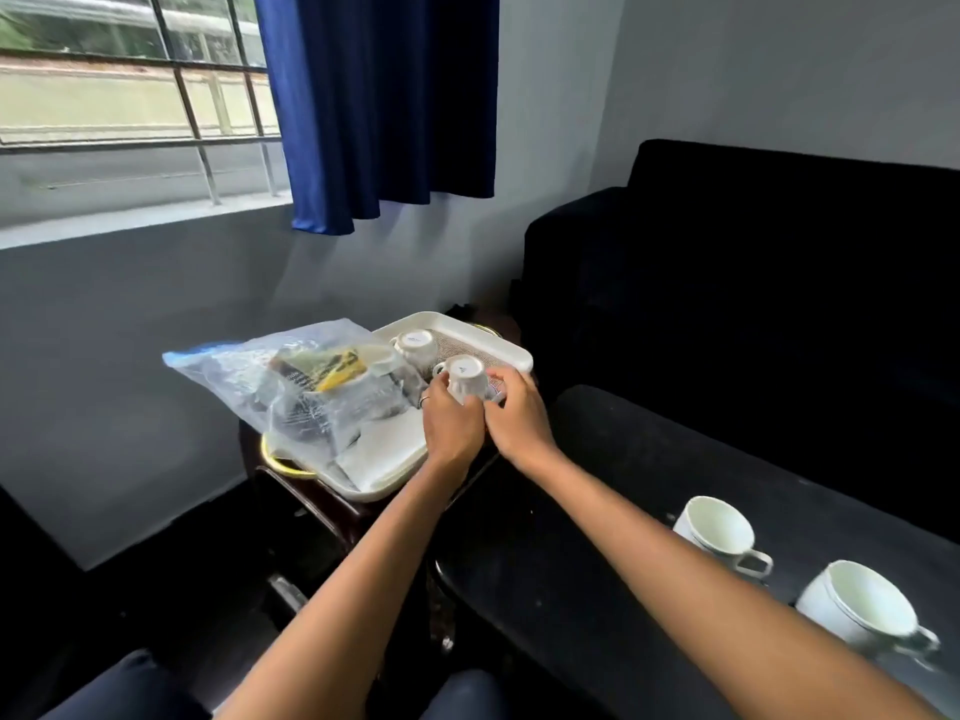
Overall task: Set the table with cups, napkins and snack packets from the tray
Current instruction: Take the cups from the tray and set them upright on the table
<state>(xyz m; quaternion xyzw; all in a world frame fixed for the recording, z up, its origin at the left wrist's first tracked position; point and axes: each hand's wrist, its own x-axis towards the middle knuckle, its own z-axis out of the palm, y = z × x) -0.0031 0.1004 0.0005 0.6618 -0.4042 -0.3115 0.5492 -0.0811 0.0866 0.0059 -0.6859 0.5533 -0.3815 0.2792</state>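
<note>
- Hands first: the left hand (451,419) and right hand (517,414) both curl round one upturned cup (464,379), grasping it from either side at the near right corner of the tray (511,349).
- Second upturned cup (416,344) stands just behind it on the tray, very near; lifting the held cup carelessly could knock the two together.
- Cup is bottom-up, so I judge it must be turned over before it is set down (a slip of the fingers on smooth china during that turn would drop it).
- Plastic bag (291,379) lies over the left half of the tray, a yellow packet (340,371) inside; white napkins (387,449) sit beneath its near edge.
- Bag crowds the cups and could snag a handle.
- Two cups already stand upright on the dark table (597,511): one (719,530), another (867,608) near its edge.
- Black sofa (753,283) sits behind the table.
</note>
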